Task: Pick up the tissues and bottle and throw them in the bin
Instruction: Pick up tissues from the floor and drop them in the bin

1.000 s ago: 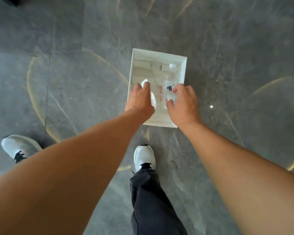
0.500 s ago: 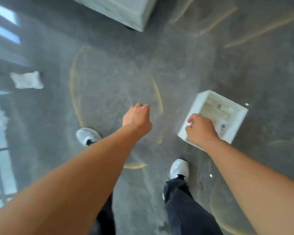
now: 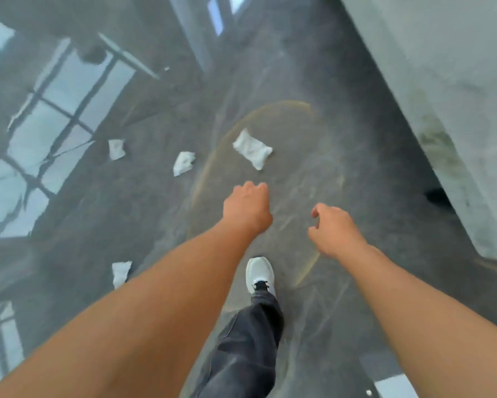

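Observation:
Several crumpled white tissues lie on the glossy grey floor: the largest tissue [image 3: 252,148] just ahead of my hands, a second tissue [image 3: 183,163] to its left, a third tissue [image 3: 116,149] further left, and another tissue [image 3: 121,273] near my left forearm. My left hand [image 3: 247,206] hovers above the floor with fingers curled and nothing in it. My right hand [image 3: 334,229] is beside it, fingers loosely apart and empty. The bin and bottle are out of view.
A pale stone block [image 3: 442,104] runs along the right side, with a dark foot [image 3: 436,195] under it. My white shoe [image 3: 260,272] and dark trouser leg [image 3: 247,346] stand below my hands. Window reflections [image 3: 49,116] shine on the floor at left.
The view has swung left, away from the white bin, which is gone from sight. My right hand has left the bin's rim. Both hands now hang over the floor near the tissues.

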The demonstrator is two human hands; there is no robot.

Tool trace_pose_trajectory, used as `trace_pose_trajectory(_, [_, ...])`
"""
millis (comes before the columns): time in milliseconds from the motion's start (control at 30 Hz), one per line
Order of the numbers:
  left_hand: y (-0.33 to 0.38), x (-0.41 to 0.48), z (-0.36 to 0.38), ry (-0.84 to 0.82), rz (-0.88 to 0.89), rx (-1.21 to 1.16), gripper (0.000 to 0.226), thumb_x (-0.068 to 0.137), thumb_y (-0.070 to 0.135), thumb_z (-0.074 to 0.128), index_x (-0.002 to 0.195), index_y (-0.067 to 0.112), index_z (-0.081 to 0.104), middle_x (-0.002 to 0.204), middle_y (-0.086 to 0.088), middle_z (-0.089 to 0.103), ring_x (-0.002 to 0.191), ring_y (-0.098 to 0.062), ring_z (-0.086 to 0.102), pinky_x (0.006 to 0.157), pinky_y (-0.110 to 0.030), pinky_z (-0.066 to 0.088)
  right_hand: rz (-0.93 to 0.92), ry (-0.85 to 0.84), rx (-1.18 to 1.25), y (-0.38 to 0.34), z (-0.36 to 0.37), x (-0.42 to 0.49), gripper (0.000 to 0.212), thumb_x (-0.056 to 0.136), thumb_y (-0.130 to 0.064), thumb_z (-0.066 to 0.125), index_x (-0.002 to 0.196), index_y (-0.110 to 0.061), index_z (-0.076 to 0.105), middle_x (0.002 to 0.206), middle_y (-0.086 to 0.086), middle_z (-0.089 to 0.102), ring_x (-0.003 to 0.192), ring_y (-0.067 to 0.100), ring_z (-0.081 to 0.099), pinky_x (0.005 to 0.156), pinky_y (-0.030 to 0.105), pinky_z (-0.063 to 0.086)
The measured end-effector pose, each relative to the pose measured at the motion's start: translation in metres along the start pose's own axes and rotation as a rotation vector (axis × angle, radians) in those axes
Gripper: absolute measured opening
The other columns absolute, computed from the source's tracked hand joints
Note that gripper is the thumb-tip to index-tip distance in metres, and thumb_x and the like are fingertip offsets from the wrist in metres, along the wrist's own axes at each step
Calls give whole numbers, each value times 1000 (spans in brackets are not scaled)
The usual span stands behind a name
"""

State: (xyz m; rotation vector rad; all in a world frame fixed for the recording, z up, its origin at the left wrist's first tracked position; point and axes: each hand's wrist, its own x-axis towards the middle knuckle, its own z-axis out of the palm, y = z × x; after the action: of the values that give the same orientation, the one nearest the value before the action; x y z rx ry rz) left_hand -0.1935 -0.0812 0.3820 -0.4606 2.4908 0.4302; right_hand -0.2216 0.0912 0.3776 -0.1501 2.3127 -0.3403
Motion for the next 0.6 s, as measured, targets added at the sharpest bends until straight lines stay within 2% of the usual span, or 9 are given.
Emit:
trace_pose_trajectory(167, [-113,11,-52,25,-248,-109,35,75,16,54,110,12,57,117,-16,55,111,-38,54,88,-44,50,-60,19,-105,-119,-11,30,36,85,-21,53,120,-13,49,123,15,53,112,36,55,85,38,45])
trace_pose_trajectory(300, [-169,11,-60,19,-368,-195,38,72,18,55,109,13,57,116,-15,55,110,-37,54,87,-46,51,-83,-8,-165,-174,-8,48,39,86,-21,53,123,-15,45,125,13,50,115,36,52,82,37,42])
trace_pose_trajectory(467, [-199,43,-50,-27,-393,-227,33,74,16,54,106,14,56,111,-11,53,105,-34,53,78,-41,49,-131,-47,-244,-208,3,88,43,85,-22,56,127,-18,44,126,12,47,116,37,50,84,39,41])
trace_pose_trajectory(600, [-218,100,-33,-69,-365,-217,31,74,17,54,105,15,55,109,-10,54,102,-34,54,80,-45,51,-99,-70,-263,-223,23,157,41,84,-21,59,123,-16,44,126,12,47,116,38,49,84,40,41])
